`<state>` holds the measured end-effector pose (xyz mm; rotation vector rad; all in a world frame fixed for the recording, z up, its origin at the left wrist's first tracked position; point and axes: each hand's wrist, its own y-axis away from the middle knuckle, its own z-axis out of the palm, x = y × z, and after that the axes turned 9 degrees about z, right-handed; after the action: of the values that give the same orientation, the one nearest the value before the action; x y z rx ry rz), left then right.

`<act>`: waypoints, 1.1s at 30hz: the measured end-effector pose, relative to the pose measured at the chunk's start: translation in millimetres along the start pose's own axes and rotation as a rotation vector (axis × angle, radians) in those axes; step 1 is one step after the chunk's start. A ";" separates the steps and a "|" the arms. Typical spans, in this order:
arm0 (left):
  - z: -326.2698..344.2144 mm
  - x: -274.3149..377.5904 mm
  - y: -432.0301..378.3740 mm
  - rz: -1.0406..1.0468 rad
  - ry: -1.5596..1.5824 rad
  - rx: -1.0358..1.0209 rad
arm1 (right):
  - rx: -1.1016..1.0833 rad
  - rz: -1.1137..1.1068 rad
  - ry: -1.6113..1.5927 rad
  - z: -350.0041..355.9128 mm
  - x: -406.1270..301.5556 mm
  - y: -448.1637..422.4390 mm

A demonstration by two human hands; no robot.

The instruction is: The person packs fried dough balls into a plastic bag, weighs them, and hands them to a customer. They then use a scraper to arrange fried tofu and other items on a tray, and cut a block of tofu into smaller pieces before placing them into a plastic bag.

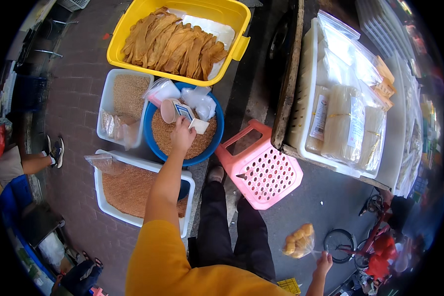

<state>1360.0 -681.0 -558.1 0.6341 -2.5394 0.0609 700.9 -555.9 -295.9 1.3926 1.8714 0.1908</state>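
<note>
My left hand [183, 135] reaches over a round blue basin [222, 127] of brown grains. Its fingers are at a small white square object [199, 125]; whether they grip it I cannot tell. Beside them lie a pale pink cup [168, 111], a blue-and-white item [184, 110], a clear plastic bag [201, 103] and a pack of plastic bags [164, 91]. At the lower right my right hand [324, 261] holds the gathered neck of a clear plastic bag of round yellow-orange food pieces [299, 241], which hangs out to the side.
A yellow tub [240, 20] holds brown dried strips. White tubs [103, 122] [144, 222] of grains stand left of the basin. A pink plastic stool [268, 174] and a white basket [303, 92] of packaged noodles stand to the right. People and a bicycle [339, 246] are nearby.
</note>
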 end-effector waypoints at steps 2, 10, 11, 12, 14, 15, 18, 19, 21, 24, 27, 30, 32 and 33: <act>-4.6 -13.7 14.6 0.177 0.093 0.167 | -0.038 -0.015 -0.022 4.0 -3.0 -2.6; -135.8 95.5 130.8 -0.530 1.509 0.202 | 0.125 -0.217 -0.140 -31.7 0.9 -0.9; -150.2 118.6 146.4 -0.590 1.640 0.092 | 0.017 -0.223 -0.282 -43.4 -7.2 -0.9; -160.5 159.3 159.9 -0.623 1.763 -0.059 | -0.076 -0.239 -0.434 -56.5 -19.2 -2.2; -164.8 257.1 192.1 -0.706 2.011 -0.428 | -0.119 -0.264 -0.552 -84.6 -51.3 6.6; -155.7 307.2 208.2 -0.765 2.134 -0.646 | -0.212 -0.305 -0.576 -102.9 -53.8 -1.5; -113.8 472.7 265.3 -0.998 2.021 -1.119 | -0.476 -0.614 -0.572 -167.8 -76.8 -13.5; -87.0 521.1 281.5 -1.039 1.928 -1.328 | -0.531 -0.705 -0.601 -189.9 -81.9 -20.6; -43.3 611.1 323.4 -0.974 1.698 -1.458 | -0.670 -0.778 -0.456 -243.1 -93.2 -43.7; -12.4 729.7 381.1 -0.345 1.455 -1.452 | -0.299 -0.614 -0.550 -305.9 -87.3 -98.0; 6.8 821.4 466.1 0.185 1.411 -1.305 | -0.328 -0.513 -0.821 -357.0 -88.6 -142.1; 22.2 897.6 483.3 0.239 1.392 -1.411 | -0.358 -0.549 -0.723 -423.8 -79.5 -198.3; 46.2 951.4 466.8 0.247 1.260 -1.494 | -0.303 -0.604 -0.415 -481.7 -52.7 -257.1; 60.9 976.3 454.0 0.223 1.179 -1.569 | -0.171 -0.646 -0.136 -520.2 -49.3 -269.7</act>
<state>388.1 -703.8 -91.4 -0.3091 -0.9224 -1.0175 162.3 -538.6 -60.6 0.6215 2.0321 -0.0667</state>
